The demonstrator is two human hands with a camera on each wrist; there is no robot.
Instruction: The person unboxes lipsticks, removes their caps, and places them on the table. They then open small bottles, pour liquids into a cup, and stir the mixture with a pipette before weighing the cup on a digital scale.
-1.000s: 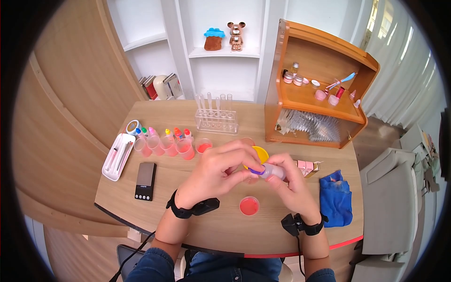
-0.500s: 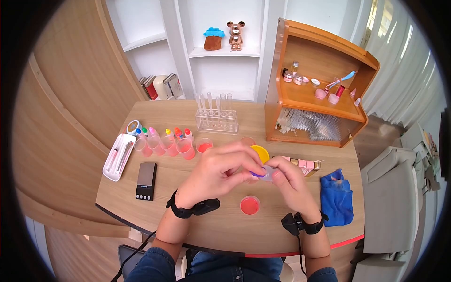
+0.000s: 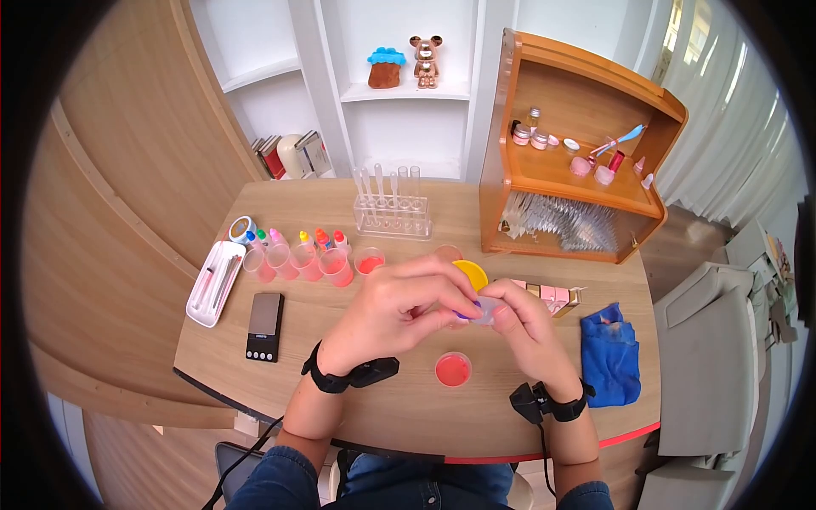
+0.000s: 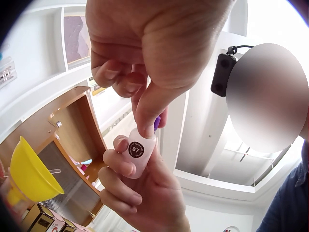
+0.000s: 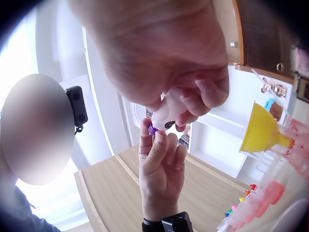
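You are at the cap of the small translucent white dropper bottle with a round dark "07" label (image 4: 136, 151), which is raised over the wooden table (image 3: 280, 212), just in front of the yellow plastic funnel (image 3: 473, 274) and above the shallow round cup of red liquid (image 3: 452, 370). Your right hand (image 3: 525, 327) has its fingers and thumb curled round the bottle's body, holding it tilted. Your left hand (image 3: 395, 306) pinches the purple screw cap (image 4: 157, 123) between thumb and forefinger, the other fingers loosely folded (whether the cap is coming off or going on, the views do not show). The next move likely calls for a steady twist at the fingertips while the right hand keeps the bottle from turning.
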